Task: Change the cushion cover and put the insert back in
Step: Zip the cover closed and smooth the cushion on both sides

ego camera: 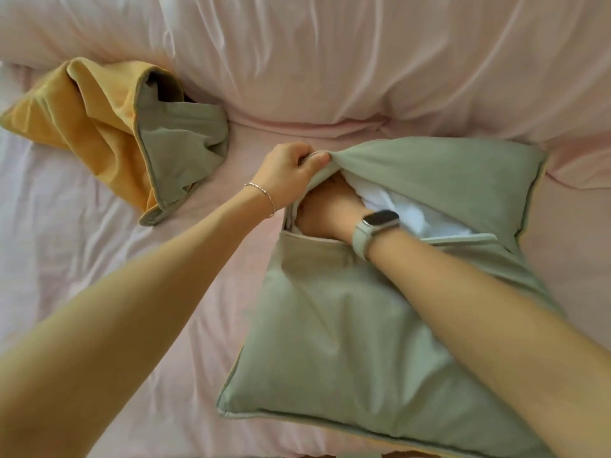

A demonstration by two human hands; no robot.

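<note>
The right hand (325, 211) is reaching into the green cushion cover (363, 325) at lower right, its fingers hidden against the white insert (416, 214), so its grip is unclear. The left hand (291, 168) is pinching the flap's edge up; the empty yellow-and-green cover (132, 127) is lying crumpled upper left, with open pink bedding (82, 246) between.

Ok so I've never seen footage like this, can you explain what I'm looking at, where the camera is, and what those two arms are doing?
One camera on a person's head looks down at their bare arms over a pink-sheeted bed. The left hand pinches up the flap of a sage-green fabric cushion cover. The right hand, with a watch on its wrist, reaches into the opening beside the white insert; what it grips is hidden. A second, crumpled yellow-and-green cover lies apart at upper left.
</note>
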